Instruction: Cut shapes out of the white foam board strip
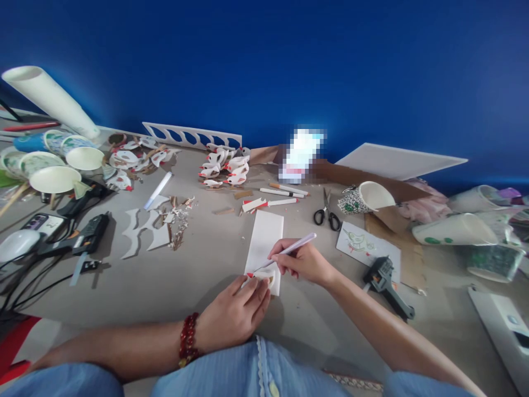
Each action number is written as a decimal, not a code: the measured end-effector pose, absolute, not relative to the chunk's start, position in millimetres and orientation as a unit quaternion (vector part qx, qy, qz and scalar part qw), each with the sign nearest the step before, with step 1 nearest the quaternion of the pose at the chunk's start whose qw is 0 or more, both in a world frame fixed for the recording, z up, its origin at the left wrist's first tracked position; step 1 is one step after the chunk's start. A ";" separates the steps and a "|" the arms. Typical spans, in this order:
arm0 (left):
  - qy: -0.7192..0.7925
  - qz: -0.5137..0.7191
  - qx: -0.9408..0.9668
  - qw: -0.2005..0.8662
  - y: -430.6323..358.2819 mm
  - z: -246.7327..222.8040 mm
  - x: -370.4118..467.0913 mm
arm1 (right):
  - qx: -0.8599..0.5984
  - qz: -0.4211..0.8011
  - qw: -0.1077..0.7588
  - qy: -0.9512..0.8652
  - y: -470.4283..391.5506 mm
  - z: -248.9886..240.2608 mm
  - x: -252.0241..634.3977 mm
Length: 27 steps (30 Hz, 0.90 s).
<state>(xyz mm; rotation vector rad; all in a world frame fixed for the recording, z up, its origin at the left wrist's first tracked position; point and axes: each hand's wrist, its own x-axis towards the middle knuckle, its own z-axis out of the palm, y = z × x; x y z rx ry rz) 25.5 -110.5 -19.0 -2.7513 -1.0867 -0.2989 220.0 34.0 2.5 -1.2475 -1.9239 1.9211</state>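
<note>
A white foam board strip (264,234) lies in front of me. On its near end rests a small white bird cutout (270,277) with a red beak. My left hand (235,309) holds this bird down against the board, its fingers covering part of it. In my right hand (300,259) is a pale lavender pen (293,245), pinched between thumb and fingers. The pen's tip points down at the bird's upper edge, close to the left fingertips; whether it touches is too small to tell.
Finished birds (225,165) stand grouped at the back. Black scissors (327,212), markers (283,192) and a glue gun (384,281) lie to the right. White offcuts (146,229), another glue gun (93,231), cables and paper cups (55,179) are left. A bright phone (303,154) leans behind.
</note>
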 end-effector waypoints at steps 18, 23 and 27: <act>-0.360 -0.081 -0.926 0.083 -109.9 -16.6 25.2 | -0.420 0.643 0.132 -0.626 19.3 -3.0 235.5; -0.362 -0.089 -0.925 0.080 -109.6 -16.8 25.9 | -0.428 0.644 0.164 -0.613 10.9 -10.9 244.9; -0.367 -0.086 -0.923 0.074 -110.0 -16.4 26.1 | -0.441 0.638 0.183 -0.604 1.8 -9.5 249.2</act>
